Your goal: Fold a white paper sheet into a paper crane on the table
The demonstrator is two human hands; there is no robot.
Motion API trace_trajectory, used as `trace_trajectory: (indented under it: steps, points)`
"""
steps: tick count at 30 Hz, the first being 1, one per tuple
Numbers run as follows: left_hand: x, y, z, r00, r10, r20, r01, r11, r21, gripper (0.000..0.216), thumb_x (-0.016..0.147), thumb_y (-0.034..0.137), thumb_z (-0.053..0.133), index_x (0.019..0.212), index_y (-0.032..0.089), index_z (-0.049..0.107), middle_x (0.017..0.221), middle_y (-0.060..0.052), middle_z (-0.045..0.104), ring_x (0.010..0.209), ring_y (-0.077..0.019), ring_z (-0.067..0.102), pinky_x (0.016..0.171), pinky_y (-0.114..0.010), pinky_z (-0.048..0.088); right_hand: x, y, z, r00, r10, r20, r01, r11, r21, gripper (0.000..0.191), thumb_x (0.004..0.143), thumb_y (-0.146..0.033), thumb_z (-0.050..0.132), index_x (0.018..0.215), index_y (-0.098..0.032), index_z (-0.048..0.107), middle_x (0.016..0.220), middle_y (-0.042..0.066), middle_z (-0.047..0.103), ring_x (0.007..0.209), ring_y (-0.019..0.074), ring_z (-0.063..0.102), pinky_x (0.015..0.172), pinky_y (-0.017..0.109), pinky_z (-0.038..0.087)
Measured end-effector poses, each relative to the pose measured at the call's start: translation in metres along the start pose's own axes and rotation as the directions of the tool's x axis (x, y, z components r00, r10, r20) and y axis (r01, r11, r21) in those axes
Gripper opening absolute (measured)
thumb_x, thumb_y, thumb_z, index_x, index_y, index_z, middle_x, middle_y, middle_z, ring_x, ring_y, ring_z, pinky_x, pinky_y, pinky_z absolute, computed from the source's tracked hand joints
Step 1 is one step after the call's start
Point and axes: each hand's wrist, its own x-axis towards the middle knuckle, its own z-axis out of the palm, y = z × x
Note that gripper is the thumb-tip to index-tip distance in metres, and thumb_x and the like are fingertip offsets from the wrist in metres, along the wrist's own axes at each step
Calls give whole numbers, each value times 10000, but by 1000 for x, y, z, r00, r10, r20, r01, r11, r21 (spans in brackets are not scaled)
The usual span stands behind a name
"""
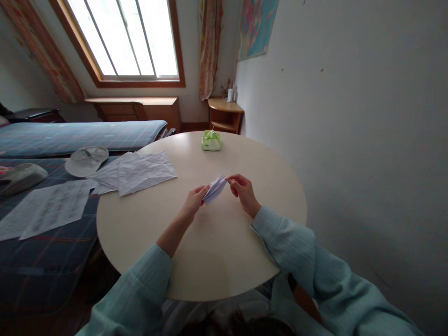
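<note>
A small folded piece of white paper [214, 189] is held above the middle of the round table [224, 261]. My left hand [193, 203] pinches its lower left end between thumb and fingers. At the upper right end, the thumb and forefinger of my right hand [242, 191] close on the paper's tip, with the other fingers curled in. The paper is tilted and shows several layers at its far edge. Its underside is hidden from me.
Creased white sheets [147, 172] lie on the table's left edge. A green tissue pack [211, 140] stands at the far side. On the bed [45, 261] to the left are printed sheets [58, 207] and a pale cap [87, 161]. A wall [367, 163] rises at the right.
</note>
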Motion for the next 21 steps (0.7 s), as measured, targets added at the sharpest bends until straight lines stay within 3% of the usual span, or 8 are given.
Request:
trace_trajectory:
  steps: [21]
  points:
    - [-2, 2, 0, 1000, 1, -7, -2, 999, -41, 412, 583, 545, 554, 593, 133, 545, 454, 62, 351, 409, -50, 290, 412, -200, 181, 1, 1, -1, 1000, 20, 4, -20, 1000, 14, 127, 645, -265, 548, 714, -159, 558, 431, -91, 379, 379, 36, 300, 356, 177, 191]
